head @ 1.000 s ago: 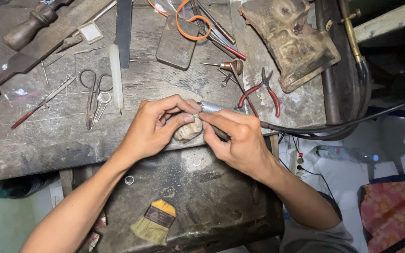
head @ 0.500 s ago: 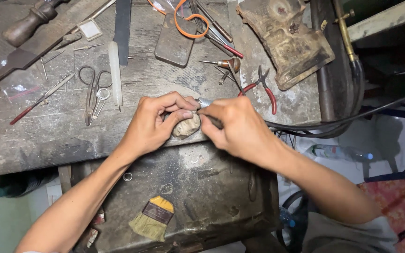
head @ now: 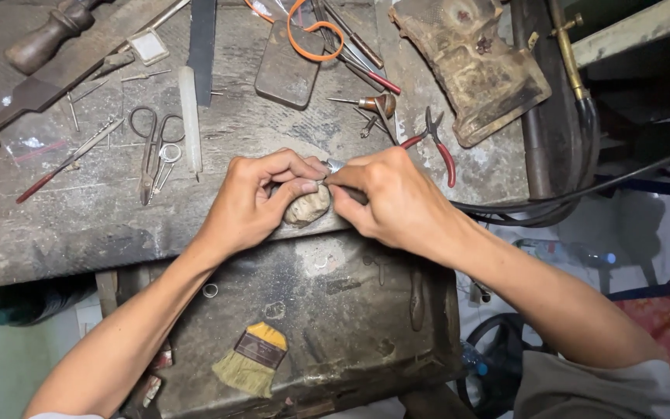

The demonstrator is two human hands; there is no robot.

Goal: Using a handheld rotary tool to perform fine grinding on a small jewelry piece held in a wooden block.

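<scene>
At the workbench point(head: 79, 225) edge, the left hand point(head: 253, 202) grips a pale lump point(head: 308, 208) while the right hand point(head: 393, 194) presses a metal tool point(head: 335, 165) against it.

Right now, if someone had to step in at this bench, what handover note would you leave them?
Left hand: pinches a pale, rough lump at the front edge of the worn bench.
Right hand: grips a slim metal tool, its tip at the top of the lump.
Nearby: scissors to the left, red-handled pliers behind the right hand, a brush on the drawer below.
Done: lump held and tool applied.
Left: how far the work has got cannot be told, since the fingers hide the contact point.
</scene>
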